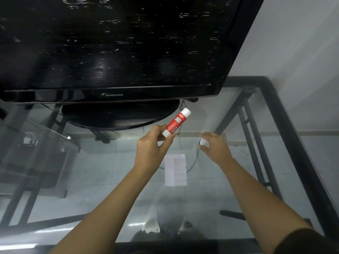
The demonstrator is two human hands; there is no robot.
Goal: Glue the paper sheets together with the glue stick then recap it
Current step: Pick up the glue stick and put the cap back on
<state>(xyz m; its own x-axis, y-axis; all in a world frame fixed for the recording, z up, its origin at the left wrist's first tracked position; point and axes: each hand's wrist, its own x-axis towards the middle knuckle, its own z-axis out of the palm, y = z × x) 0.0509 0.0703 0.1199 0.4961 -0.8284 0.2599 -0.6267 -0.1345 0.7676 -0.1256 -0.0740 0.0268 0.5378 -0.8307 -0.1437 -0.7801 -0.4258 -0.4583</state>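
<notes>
My left hand (pixel 153 143) grips the bottom end of a red and white glue stick (pixel 177 122), which tilts up and to the right above the glass table. To its right, my right hand (pixel 214 146) is blurred and closed on a small white cap (pixel 204 143), a short gap away from the stick. A small white paper sheet (pixel 175 169) with printed lines lies flat on the glass just below and between both hands. Whether it is one sheet or a stack, I cannot tell.
A large black Samsung television (pixel 113 52) on a round stand (pixel 119 116) fills the far side of the glass table (pixel 229 189). The table's black metal frame (pixel 286 125) runs along the right edge. A tiled floor, cables and feet show through the glass.
</notes>
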